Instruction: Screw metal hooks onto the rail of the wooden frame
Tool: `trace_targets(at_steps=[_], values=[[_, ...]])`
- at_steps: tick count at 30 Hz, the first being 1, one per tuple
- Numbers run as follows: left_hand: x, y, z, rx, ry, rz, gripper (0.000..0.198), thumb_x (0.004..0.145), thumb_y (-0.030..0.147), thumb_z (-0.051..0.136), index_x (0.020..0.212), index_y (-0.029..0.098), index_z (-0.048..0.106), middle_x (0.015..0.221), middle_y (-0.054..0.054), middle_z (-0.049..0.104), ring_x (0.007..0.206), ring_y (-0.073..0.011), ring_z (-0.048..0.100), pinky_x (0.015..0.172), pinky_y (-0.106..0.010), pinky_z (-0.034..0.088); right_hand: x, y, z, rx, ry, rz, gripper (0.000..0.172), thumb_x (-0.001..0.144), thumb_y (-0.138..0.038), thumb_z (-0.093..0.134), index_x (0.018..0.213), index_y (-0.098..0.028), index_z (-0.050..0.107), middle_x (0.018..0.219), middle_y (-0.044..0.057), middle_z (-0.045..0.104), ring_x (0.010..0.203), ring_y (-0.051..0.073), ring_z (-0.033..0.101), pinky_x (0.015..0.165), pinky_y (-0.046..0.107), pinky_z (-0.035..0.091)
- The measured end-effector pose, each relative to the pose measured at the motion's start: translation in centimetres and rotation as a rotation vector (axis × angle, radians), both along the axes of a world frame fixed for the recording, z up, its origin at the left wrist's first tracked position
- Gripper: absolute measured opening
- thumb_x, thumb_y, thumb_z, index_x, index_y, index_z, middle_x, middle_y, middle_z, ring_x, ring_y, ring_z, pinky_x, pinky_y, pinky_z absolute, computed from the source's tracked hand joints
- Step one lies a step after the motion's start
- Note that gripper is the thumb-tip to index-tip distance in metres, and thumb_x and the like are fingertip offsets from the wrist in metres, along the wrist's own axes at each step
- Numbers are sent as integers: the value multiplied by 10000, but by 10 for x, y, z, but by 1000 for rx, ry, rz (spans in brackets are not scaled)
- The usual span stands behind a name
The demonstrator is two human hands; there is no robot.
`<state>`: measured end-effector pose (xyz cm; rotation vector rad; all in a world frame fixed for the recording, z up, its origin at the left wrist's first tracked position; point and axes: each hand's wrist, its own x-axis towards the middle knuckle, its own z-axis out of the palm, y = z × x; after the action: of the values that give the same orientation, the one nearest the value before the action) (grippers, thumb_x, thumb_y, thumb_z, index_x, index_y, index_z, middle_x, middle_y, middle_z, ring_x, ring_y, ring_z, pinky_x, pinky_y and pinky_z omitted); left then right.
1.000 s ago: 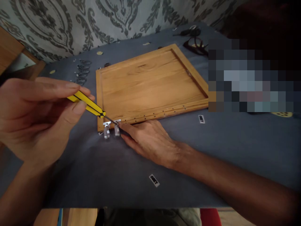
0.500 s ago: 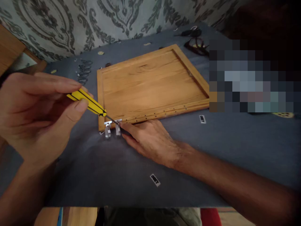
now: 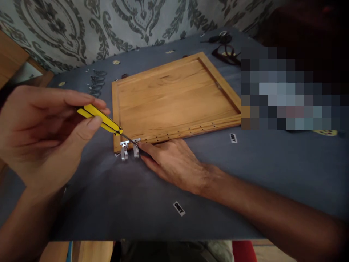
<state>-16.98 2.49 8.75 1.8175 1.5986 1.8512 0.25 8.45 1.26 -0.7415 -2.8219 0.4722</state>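
Yellow-handled screwdriver (image 3: 100, 119) clamped in left hand (image 3: 40, 134), right hand (image 3: 174, 163) flat, fingertip (image 3: 141, 145) touching silver hook (image 3: 135, 149)

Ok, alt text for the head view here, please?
The left hand holds a yellow screwdriver with its tip at a metal hook on the near left corner of a wooden panel, while the right hand lies on the blue cloth with fingertips at that hook. A second hook sits just left of it. Glasses lie beyond the panel.

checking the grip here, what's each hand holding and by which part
The left hand pinches the yellow screwdriver by its handle; the right hand only touches a metal hook.
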Motion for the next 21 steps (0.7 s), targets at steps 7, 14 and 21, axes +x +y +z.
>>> trace_targets(at_steps=[7,14,21], values=[[-15,-2,-11,-65,114,97,340,685,263,843,1002,237,723,985,-21,717,893,-178,680,787,-325,594,-1,0,2,-5,-25,6,301,979,-298,471,1199,-182,642,967,107,763,852,251,695,700,338,421],[-13,-4,-12,-100,144,215,368,714,308,831,1028,175,694,987,-14,709,846,-146,669,744,-321,630,0,0,1,6,-27,9,307,972,-288,476,1210,-179,635,952,110,764,840,259,701,684,342,417],[-5,-6,-5,-115,86,146,248,699,311,829,923,332,723,938,-18,681,845,-239,692,743,-453,602,0,0,-1,48,-9,10,322,979,-325,465,1196,-173,648,886,114,764,822,252,692,662,329,403]])
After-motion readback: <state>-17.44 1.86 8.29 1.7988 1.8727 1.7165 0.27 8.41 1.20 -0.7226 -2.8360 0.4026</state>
